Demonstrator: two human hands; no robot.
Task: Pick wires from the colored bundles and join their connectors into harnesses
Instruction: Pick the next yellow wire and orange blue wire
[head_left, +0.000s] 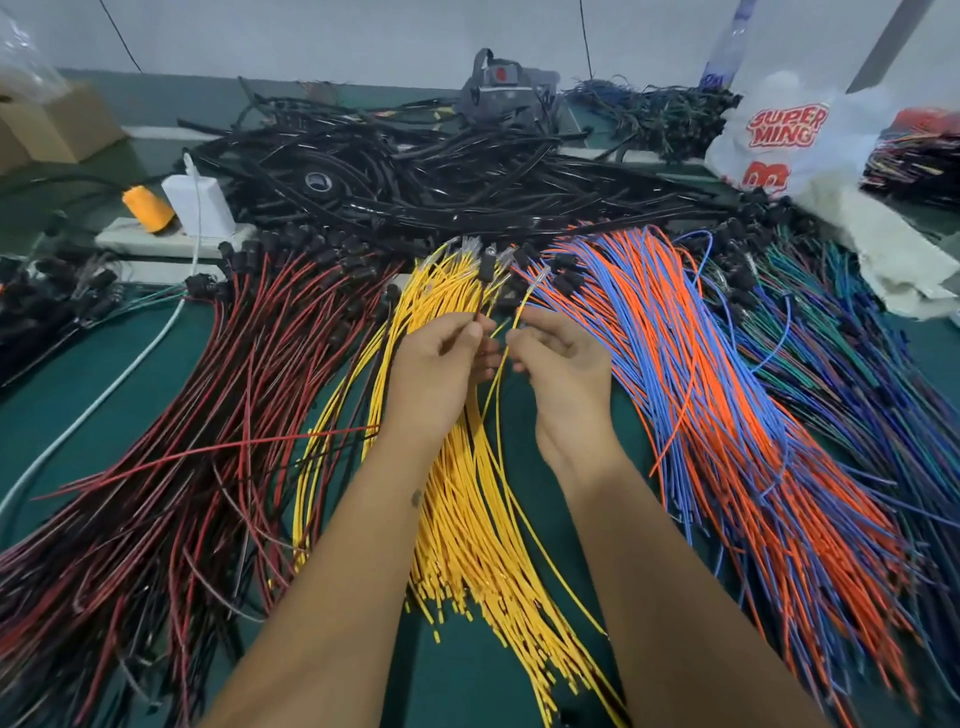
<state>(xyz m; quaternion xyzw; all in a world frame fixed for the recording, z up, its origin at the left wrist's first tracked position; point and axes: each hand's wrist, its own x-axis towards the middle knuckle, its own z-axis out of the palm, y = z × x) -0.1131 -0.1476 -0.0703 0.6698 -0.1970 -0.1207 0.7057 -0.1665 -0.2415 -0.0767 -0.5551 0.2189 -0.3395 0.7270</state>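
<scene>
Colored wire bundles fan out over a green table. A red-and-black bundle (208, 415) lies on the left, a yellow bundle (467, 519) in the middle, an orange-and-blue bundle (727, 415) on the right, and a dark blue-green bundle (857, 364) further right. My left hand (441, 364) hovers over the yellow bundle, pinching a dark wire whose black connector (487, 270) stands up above my fingers. My right hand (561, 358) pinches a single yellow wire (522, 306) with a clear terminal at its top end. The two hands are close together, almost touching.
A heap of black cables (441, 171) fills the back of the table. A white power strip (156, 239) with an orange plug (147, 208) and a white adapter (200, 205) sits back left. A white plastic bag (789, 140) lies back right, a cardboard box (52, 124) far left.
</scene>
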